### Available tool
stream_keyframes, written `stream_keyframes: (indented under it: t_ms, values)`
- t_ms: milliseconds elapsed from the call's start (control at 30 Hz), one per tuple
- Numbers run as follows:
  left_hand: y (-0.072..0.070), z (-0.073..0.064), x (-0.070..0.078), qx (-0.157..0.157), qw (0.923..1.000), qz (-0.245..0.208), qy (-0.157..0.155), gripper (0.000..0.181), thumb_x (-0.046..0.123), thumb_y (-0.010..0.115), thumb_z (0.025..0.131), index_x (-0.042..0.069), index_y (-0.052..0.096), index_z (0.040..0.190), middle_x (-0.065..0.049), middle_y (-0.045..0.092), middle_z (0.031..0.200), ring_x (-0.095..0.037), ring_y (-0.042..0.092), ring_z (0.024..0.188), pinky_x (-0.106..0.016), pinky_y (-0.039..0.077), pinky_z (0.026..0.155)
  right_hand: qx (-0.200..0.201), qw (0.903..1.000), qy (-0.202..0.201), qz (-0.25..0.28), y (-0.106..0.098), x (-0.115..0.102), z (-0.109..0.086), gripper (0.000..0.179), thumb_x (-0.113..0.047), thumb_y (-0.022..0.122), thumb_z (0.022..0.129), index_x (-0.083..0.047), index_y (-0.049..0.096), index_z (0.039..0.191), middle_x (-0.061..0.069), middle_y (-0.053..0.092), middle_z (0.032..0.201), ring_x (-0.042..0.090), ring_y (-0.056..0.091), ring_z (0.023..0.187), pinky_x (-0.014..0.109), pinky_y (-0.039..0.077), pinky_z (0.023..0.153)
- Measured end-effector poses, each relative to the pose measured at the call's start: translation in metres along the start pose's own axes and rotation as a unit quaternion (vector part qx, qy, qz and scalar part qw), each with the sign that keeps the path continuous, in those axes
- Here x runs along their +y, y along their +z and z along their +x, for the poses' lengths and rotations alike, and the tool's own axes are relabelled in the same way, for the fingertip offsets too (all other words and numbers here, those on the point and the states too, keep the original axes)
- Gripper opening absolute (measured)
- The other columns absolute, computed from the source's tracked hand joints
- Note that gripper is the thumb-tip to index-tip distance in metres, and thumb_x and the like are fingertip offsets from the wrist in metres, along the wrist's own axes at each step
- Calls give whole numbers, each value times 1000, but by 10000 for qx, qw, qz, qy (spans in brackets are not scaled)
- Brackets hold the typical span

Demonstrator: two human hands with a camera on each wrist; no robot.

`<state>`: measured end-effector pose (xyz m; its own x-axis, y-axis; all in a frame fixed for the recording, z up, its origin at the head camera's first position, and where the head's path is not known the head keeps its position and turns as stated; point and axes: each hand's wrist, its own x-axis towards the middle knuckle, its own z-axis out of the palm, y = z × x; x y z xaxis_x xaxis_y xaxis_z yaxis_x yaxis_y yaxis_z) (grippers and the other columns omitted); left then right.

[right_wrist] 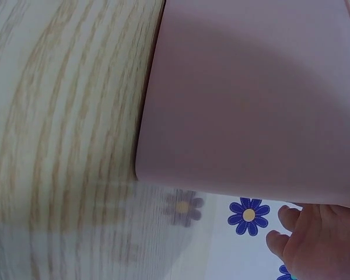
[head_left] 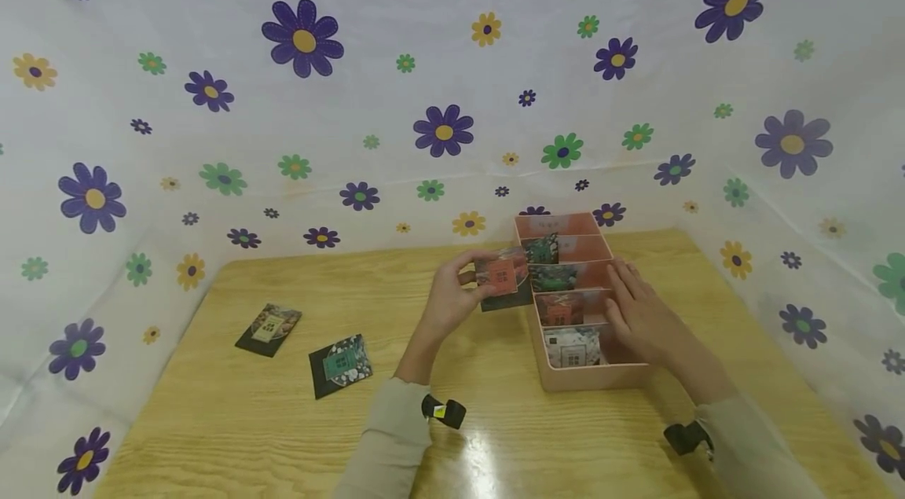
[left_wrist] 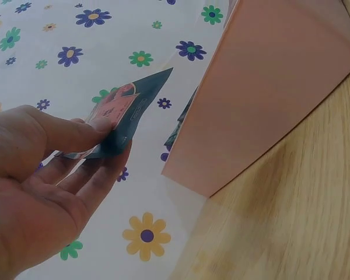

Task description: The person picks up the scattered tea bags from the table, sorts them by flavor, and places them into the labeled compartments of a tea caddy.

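Observation:
Pinched between the thumb and fingers of my left hand [head_left: 452, 291] is a red-labelled sachet [head_left: 500, 277]. It is held just left of a pink divided box [head_left: 590, 379]; the left wrist view shows the sachet [left_wrist: 123, 116] tilted beside the box's side wall [left_wrist: 268, 81]. My right hand [head_left: 645, 318] rests on the box's right rim, fingers extended. Sachets stand in several compartments: a white one [head_left: 573, 347] at the front, a red one [head_left: 560, 311] behind it, then dark green ones [head_left: 555, 277]. The right wrist view shows only part of the right hand [right_wrist: 324, 242].
On the left of the wooden table [head_left: 283, 436] lie two more sachets, one with a yellowish label [head_left: 269, 330] and one with a green label [head_left: 341, 365]. A flower-printed sheet [head_left: 382, 27] surrounds the table at the back and sides.

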<state>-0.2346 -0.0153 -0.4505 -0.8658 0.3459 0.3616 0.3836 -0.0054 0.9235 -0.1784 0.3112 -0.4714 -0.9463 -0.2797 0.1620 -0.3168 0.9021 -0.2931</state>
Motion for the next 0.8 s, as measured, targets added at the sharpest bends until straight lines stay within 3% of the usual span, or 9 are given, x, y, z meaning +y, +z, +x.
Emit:
stream_keyframes:
  t_ms: [267,500,800]
  values:
    - [16,10,4,5,9992,163,358,35,-15,69,90,-5,67,123,-20,66,124,-35,69,99,-32,60,76,-13,10000,3,-10,-4,-3,2,63,-22,39,109,13,19,157,31,10,166,51,10,152,68,22,116]
    - [30,17,6,-14,9996,164,230,35,-16,69,89,-3,68,122,-17,66,122,-27,71,98,-28,60,73,15,10000,1,-97,-3,-3,5,63,-23,38,109,13,20,157,31,12,166,50,11,152,66,23,117]
    - [55,25,7,-75,9996,198,199,37,-16,70,89,1,70,121,-15,66,122,-28,72,98,-26,59,74,78,9998,-5,-202,-5,-1,4,63,-25,39,109,11,21,158,30,14,166,49,13,152,70,22,115]
